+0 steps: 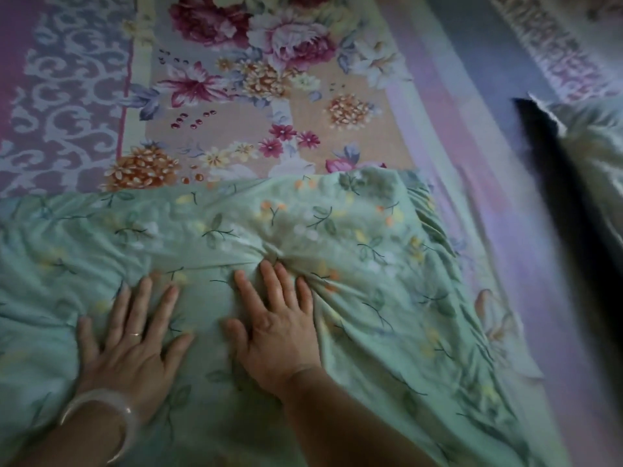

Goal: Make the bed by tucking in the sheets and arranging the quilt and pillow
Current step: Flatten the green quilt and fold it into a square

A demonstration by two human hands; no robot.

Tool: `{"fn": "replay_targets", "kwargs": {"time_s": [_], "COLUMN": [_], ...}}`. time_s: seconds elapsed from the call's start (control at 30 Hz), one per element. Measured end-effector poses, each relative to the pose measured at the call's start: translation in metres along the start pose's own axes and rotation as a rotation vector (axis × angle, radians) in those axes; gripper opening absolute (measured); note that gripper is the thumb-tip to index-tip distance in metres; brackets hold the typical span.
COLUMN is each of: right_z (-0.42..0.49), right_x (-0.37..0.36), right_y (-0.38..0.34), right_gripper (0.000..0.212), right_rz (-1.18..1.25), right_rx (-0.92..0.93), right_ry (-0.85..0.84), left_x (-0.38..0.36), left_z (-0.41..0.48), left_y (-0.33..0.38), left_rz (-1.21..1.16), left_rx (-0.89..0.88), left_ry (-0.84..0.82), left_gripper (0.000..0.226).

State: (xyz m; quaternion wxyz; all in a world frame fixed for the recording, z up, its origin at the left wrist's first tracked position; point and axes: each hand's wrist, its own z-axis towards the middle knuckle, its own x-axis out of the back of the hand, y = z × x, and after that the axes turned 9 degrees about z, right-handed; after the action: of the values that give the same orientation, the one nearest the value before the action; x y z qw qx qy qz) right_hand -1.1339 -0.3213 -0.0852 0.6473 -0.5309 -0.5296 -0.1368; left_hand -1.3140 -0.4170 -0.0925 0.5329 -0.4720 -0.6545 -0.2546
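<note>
A pale green quilt [354, 230] with a small leaf and flower print covers the near half of the bed, wrinkled and bunched. My left hand [131, 345] lies flat on it, fingers spread, with a ring and a pale bangle at the wrist. Just to its right, my right hand [273, 332] presses flat on the quilt too, and folds gather at its fingertips. Beyond the quilt's far edge lies the bed sheet [256, 106], printed with large pink and red flowers. A pale green pillow or cushion [593, 146] shows at the right edge, partly cut off.
A purple band with a white scroll pattern [64, 106] runs along the sheet's left side. Lilac and pink stripes [448, 136] border the sheet on the right. A dark gap [580, 203] runs between the bed's right side and the green pillow.
</note>
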Motion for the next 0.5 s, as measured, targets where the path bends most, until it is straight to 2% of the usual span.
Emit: {"fn": "replay_targets", "kwargs": {"time_s": [0.07,0.17,0.27,0.33,0.43,0.5], "right_z": [-0.019,-0.06,-0.081,-0.07,-0.033,-0.007], "right_x": [0.024,0.049,0.054,0.06,0.086,0.108], "right_y": [0.031,0.093,0.11,0.101,0.092,0.092], "right_gripper": [0.059,0.06,0.061,0.054,0.036,0.033], "right_rz": [-0.042,-0.137,-0.098,-0.089,-0.081,0.08], "right_rx": [-0.005,-0.159,-0.215,-0.222,-0.296,-0.369], "right_ry": [0.053,0.15,0.099,0.144,0.283,0.407], "left_x": [0.009,0.034,0.06,0.069,0.059,0.042], "left_z": [0.005,0.001,-0.009,-0.001,0.024,0.032], "left_y": [0.002,0.029,0.09,0.135,0.177,0.182], "left_rz": [-0.01,-0.092,-0.133,-0.193,-0.123,-0.005], "left_rx": [0.0,0.095,-0.09,-0.24,-0.24,-0.235], "left_ry": [-0.014,-0.067,0.083,0.162,0.104,0.093], "left_gripper": [0.061,0.062,0.062,0.063,0.059,0.063]}}
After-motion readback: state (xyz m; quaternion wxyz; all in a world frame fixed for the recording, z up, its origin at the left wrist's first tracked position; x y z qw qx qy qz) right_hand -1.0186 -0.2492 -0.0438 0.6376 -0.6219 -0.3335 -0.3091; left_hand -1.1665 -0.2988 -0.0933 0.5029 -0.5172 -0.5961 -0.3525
